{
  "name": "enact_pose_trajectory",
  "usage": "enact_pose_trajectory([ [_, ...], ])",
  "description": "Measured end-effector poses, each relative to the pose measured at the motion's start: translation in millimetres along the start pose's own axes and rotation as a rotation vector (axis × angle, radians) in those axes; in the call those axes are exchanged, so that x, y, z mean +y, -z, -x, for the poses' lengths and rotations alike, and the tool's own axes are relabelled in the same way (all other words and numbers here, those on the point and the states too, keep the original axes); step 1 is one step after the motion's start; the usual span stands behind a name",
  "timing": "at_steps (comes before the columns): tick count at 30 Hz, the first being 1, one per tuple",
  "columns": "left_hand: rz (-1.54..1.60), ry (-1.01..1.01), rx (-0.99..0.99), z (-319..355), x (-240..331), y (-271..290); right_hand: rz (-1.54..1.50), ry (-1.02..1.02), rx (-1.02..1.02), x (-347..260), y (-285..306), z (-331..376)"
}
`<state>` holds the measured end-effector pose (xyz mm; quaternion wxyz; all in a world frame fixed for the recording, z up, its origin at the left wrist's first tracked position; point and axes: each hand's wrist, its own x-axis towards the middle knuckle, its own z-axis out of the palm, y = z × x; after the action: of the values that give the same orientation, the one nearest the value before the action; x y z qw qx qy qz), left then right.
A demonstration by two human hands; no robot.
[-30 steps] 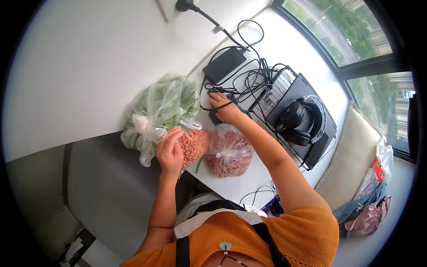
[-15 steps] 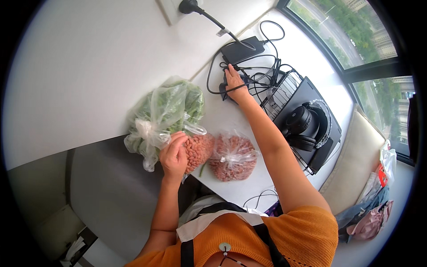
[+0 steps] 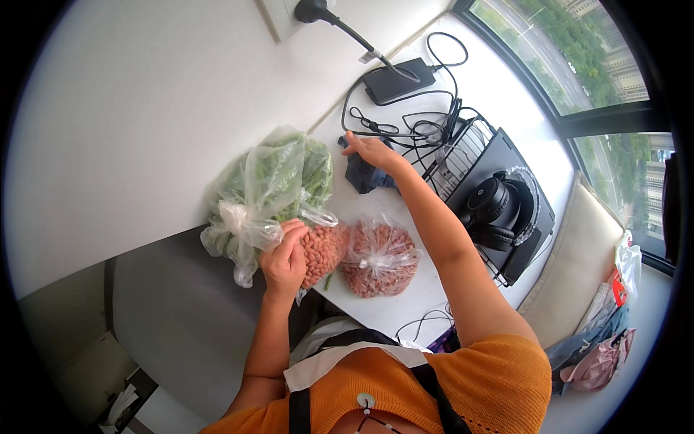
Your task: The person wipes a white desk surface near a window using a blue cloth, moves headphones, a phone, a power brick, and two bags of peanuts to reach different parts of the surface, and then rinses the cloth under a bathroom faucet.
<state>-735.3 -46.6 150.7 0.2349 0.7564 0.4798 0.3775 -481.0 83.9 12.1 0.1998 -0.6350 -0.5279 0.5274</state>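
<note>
My left hand (image 3: 283, 262) is closed, fingers curled at the edge of a clear plastic bag of pinkish-brown peanuts (image 3: 323, 251). Beside it, a knotted plastic bag of green vegetables (image 3: 307, 170) leans by the wall. A second tied bag of peanuts (image 3: 381, 278) sits just right of the first. Farther off, my right hand (image 3: 370, 152) is on a crumpled dark blue-grey cloth (image 3: 367, 177), thumb and fingers closed around part of it. Some of its fingers are hidden from this side.
Black cables and a power adapter (image 3: 399, 81) lie beyond my right hand. A wire rack (image 3: 457, 155) carries a dark laptop (image 3: 499, 155) with black headphones (image 3: 491, 206). A pale cushion (image 3: 571, 267) leans under the window. The table edge (image 3: 347, 309) runs close to me.
My right hand has drawn the dark cloth toward me and slightly left, out from beside the cables. The left hand stays at the peanut bag.
</note>
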Motion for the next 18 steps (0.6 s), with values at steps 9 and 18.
enact_pose_trajectory([
  [9, 0.016, -0.029, 0.007, -3, -2, 2, 1.064, 0.241, 0.412, 7, -49, 51],
  [18, 0.004, -0.01, 0.005, 0, -3, 1, 0.896, 0.443, 0.587, 19, -50, -41],
])
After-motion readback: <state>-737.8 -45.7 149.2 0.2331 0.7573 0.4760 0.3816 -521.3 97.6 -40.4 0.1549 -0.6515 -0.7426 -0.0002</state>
